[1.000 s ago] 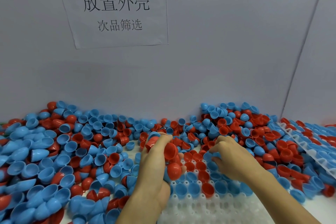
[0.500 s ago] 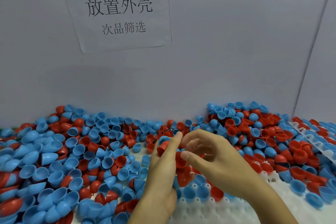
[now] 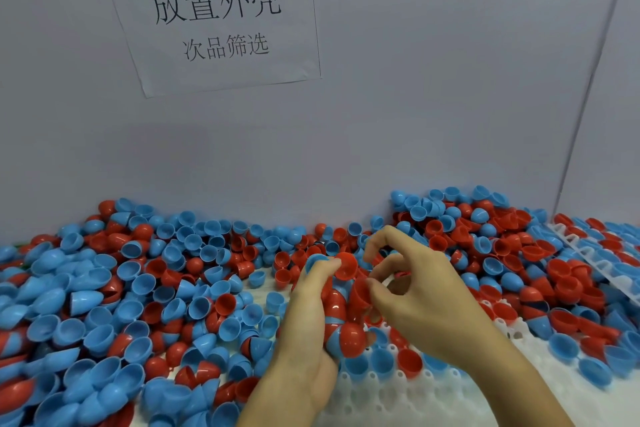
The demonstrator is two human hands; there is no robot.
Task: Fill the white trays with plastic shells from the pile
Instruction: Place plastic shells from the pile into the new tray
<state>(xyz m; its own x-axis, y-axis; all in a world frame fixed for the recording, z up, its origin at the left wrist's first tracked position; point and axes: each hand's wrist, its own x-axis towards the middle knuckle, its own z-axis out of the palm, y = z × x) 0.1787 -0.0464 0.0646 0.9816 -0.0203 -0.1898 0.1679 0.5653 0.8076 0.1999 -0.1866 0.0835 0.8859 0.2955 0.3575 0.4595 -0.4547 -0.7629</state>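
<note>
left hand [image 3: 308,319] gripping shells [image 3: 341,315] — right hand [image 3: 422,295] pinching one

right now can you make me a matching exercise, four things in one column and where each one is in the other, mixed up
Things:
1. paper sign
2. left hand
3. right hand
4. white tray

Places or states:
a. pinching one red shell
b. stuck on the wall
c. under the hands, some pockets filled
d. gripping a stack of shells

Pairs: 1-b, 2-d, 3-a, 4-c
</note>
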